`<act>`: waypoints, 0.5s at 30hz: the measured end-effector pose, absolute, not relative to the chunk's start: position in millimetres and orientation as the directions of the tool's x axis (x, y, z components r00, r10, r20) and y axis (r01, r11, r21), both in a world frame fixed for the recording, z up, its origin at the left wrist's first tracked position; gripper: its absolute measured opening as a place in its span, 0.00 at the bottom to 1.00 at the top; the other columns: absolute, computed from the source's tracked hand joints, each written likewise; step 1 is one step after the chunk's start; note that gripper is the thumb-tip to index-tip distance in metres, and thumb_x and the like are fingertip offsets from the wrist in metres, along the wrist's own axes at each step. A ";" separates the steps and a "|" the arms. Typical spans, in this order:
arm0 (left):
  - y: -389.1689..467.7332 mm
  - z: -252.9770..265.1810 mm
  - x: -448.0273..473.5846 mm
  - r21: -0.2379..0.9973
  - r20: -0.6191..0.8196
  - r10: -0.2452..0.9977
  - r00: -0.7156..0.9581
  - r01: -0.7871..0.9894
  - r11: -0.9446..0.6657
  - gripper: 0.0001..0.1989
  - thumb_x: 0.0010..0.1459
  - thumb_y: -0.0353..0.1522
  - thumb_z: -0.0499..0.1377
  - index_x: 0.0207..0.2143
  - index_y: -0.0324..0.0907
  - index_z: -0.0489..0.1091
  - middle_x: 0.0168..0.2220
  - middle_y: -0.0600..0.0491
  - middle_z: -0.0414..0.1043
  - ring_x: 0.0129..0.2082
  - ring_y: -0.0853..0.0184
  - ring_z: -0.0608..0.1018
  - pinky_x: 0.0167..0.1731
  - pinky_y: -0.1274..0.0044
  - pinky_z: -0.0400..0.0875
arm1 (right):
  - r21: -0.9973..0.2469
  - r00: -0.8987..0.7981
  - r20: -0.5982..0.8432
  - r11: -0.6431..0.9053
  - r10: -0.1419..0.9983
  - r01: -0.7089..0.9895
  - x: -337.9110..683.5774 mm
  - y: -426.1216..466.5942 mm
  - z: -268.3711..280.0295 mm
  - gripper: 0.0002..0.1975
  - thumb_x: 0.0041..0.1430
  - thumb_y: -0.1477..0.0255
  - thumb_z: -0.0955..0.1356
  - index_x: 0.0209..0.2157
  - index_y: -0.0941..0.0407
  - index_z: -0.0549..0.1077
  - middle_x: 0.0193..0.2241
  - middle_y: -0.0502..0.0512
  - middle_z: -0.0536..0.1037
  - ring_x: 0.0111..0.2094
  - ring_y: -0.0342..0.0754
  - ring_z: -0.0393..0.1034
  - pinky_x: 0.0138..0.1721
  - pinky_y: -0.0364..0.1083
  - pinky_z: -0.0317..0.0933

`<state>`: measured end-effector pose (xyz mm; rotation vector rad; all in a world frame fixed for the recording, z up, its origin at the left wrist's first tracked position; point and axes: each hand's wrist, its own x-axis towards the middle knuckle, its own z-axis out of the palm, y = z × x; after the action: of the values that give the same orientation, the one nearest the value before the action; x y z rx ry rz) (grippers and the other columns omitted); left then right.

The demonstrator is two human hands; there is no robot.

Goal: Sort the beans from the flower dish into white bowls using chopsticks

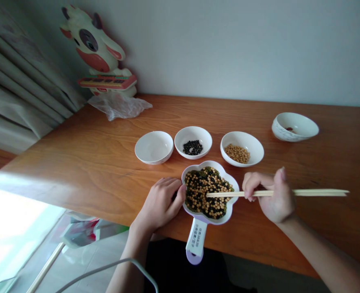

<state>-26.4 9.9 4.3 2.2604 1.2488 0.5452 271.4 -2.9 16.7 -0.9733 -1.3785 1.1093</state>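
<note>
A white-and-lilac flower-shaped dish [235,185] with a handle holds mixed tan, black and green beans [202,187]. At its left rim, my left hand [163,203] rests on the table, fingers curled and thumb against the edge. My right hand [273,195] is closed around a pair of wooden chopsticks [314,192]. Their tips lie together among the beans near the dish's middle; whether a bean is pinched there I cannot tell. Just behind the dish stand a bowl [181,138] with black beans [193,147] and a bowl [257,148] with tan beans [237,153].
Left of these is a white bowl [153,148] with nothing visible inside. A further bowl [298,132], holding a few brownish pieces, sits at the back right. A cow-shaped toy keyboard [106,81] and a clear plastic bag [121,106] occupy the back left. A cable [106,266] crosses my left forearm.
</note>
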 end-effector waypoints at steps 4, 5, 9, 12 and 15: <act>9.1 4.1 -26.3 0.596 0.104 0.860 0.500 0.661 -0.456 0.18 0.76 0.36 0.46 0.29 0.44 0.58 0.30 0.54 0.67 0.31 0.65 0.69 0.38 0.71 0.62 | -0.968 -0.047 0.250 0.248 0.967 -0.044 272.1 -1.2 19.8 0.43 0.71 0.42 0.51 0.18 0.54 0.78 0.14 0.55 0.68 0.19 0.47 0.63 0.21 0.49 0.56; 9.1 4.0 -26.2 0.597 0.104 0.861 0.499 0.661 -0.455 0.18 0.76 0.36 0.46 0.29 0.44 0.58 0.30 0.54 0.67 0.31 0.65 0.69 0.38 0.71 0.61 | -0.969 -0.050 0.246 0.243 0.968 -0.046 272.2 -0.8 20.2 0.43 0.71 0.42 0.51 0.18 0.54 0.78 0.14 0.55 0.68 0.19 0.48 0.63 0.21 0.49 0.56; 9.6 3.7 -26.1 0.601 0.102 0.860 0.500 0.658 -0.454 0.18 0.76 0.36 0.46 0.30 0.44 0.58 0.30 0.54 0.67 0.32 0.65 0.69 0.38 0.72 0.61 | -0.977 -0.127 0.214 0.209 0.969 -0.050 270.5 -0.6 20.6 0.43 0.70 0.41 0.50 0.19 0.54 0.77 0.15 0.55 0.68 0.19 0.47 0.62 0.21 0.48 0.55; 9.8 3.7 -26.2 0.605 0.102 0.860 0.500 0.655 -0.453 0.18 0.77 0.36 0.46 0.29 0.43 0.57 0.30 0.54 0.66 0.31 0.65 0.69 0.38 0.71 0.61 | -0.977 -0.173 0.214 0.211 0.961 -0.036 268.9 -1.6 19.7 0.43 0.71 0.42 0.50 0.19 0.54 0.77 0.16 0.55 0.69 0.19 0.47 0.62 0.22 0.48 0.56; 9.4 3.5 -26.1 0.605 0.105 0.860 0.500 0.654 -0.454 0.19 0.77 0.36 0.45 0.29 0.43 0.57 0.30 0.54 0.66 0.31 0.65 0.69 0.38 0.71 0.60 | -0.975 -0.171 0.221 0.220 0.960 -0.028 268.7 -2.6 19.6 0.43 0.71 0.42 0.51 0.20 0.54 0.77 0.16 0.55 0.69 0.20 0.47 0.63 0.23 0.48 0.57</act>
<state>-26.1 9.4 3.5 2.2508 1.2419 0.5525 268.7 -2.6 19.6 -0.9487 -1.4255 1.1677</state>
